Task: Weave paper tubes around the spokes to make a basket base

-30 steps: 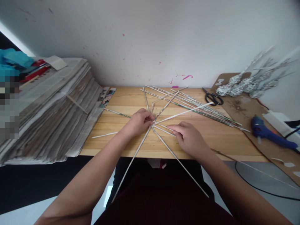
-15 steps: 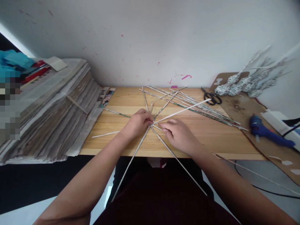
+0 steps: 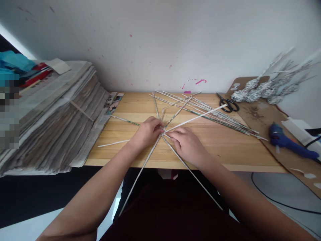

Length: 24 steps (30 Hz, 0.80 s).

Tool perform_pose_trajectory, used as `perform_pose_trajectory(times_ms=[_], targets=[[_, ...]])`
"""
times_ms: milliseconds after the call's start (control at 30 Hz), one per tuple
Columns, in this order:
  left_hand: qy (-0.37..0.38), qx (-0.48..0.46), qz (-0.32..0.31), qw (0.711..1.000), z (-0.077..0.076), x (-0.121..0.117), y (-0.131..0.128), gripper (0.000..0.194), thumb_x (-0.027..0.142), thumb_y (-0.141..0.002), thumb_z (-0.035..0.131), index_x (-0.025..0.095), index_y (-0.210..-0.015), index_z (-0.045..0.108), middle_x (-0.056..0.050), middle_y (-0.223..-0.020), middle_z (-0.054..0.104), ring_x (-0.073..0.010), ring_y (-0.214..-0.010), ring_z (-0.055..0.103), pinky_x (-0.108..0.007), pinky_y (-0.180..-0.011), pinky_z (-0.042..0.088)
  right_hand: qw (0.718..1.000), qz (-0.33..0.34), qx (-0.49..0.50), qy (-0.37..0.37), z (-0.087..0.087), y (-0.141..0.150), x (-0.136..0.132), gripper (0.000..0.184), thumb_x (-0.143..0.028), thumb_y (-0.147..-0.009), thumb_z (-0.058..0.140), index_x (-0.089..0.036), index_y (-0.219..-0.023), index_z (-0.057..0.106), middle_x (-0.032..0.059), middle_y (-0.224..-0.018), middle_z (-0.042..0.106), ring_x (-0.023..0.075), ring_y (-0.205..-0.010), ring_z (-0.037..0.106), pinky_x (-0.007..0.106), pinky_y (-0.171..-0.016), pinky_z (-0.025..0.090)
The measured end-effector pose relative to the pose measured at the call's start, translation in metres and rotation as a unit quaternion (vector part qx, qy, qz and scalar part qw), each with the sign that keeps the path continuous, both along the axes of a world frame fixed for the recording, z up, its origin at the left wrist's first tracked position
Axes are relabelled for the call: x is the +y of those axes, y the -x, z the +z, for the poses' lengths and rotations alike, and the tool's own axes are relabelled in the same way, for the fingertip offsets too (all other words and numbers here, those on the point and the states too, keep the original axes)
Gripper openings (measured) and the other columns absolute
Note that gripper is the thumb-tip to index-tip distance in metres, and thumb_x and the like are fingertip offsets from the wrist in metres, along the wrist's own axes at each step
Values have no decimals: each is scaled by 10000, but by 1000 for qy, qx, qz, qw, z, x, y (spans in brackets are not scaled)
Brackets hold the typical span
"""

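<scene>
Rolled newspaper sticks cross at one centre and spread out like spokes over the wooden table. My left hand is closed at the crossing, its thumb and fingertips pinching the sticks there. Just right of the centre, my right hand pinches a thin paper stick between thumb and forefinger; the hand covers much of it. A white paper stick slants up to the right from the crossing, above my right hand. Two of the spokes reach past the table's front edge towards my body.
Loose paper sticks lie at the back right, by black-handled scissors. Right of them are a blue glue gun, a white power strip, cardboard and woven paper pieces. A tall newspaper stack stands left.
My right hand has slid left along the stick, closer to the crossing. My left hand has stayed at the centre. The white stick's far end has risen slightly.
</scene>
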State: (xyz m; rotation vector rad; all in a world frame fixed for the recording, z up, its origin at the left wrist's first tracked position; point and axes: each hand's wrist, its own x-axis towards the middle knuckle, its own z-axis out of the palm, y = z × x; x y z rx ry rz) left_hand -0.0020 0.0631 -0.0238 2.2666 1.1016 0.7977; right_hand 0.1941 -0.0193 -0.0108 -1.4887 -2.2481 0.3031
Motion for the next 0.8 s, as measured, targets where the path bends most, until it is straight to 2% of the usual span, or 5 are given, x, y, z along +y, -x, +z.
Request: perform_pose_trajectory(times_ms=[333, 600, 800], targets=[[-15, -7, -11, 1000, -2, 1, 1, 99, 94, -836, 703, 183, -879, 710, -19, -923, 636, -154, -866, 628, -272, -812, 505, 1000, 0, -17, -9, 0, 0, 4, 314, -77, -945, 462, -178, -1155, 672, 92, -1079, 693, 232, -1039, 590, 366, -927, 456], [-4, -12, -12, 1000, -1, 1, 1, 116, 81, -825, 704, 188, -865, 721, -16, -913, 626, -145, -842, 624, -263, -793, 505, 999, 2, -35, 18, 4, 0, 7, 420, -59, -936, 447, -192, -1284, 643, 85, -1058, 673, 224, -1035, 574, 344, -895, 445], [1, -10, -13, 1000, 1, 0, 1, 125, 64, -823, 696, 183, -849, 720, -19, -914, 630, -146, -858, 628, -261, -797, 502, 997, 2, -61, 39, 6, 1, 11, 477, -45, -913, 446, -231, -1299, 657, 67, -1036, 636, 204, -989, 560, 313, -858, 426]])
